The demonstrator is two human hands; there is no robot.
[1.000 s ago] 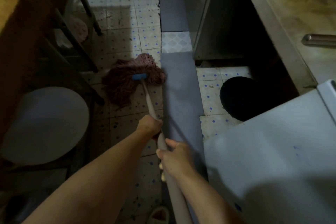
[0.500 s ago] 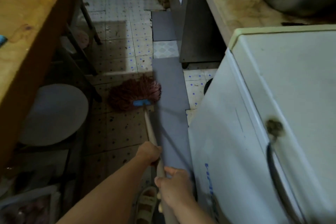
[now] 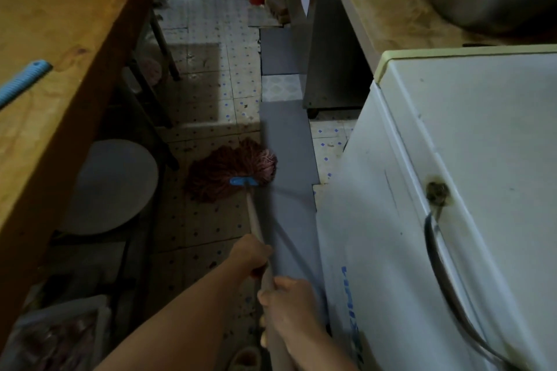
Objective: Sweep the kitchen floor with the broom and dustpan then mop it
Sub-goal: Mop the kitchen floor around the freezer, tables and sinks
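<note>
Head view: left hand and right hand both clamped round mop handle, reddish mop head flat on spotted tile floor beside grey mat.

The one camera sits on my head. It looks forward and down, close over my left hand and right hand, then along the floor far ahead of them.
</note>
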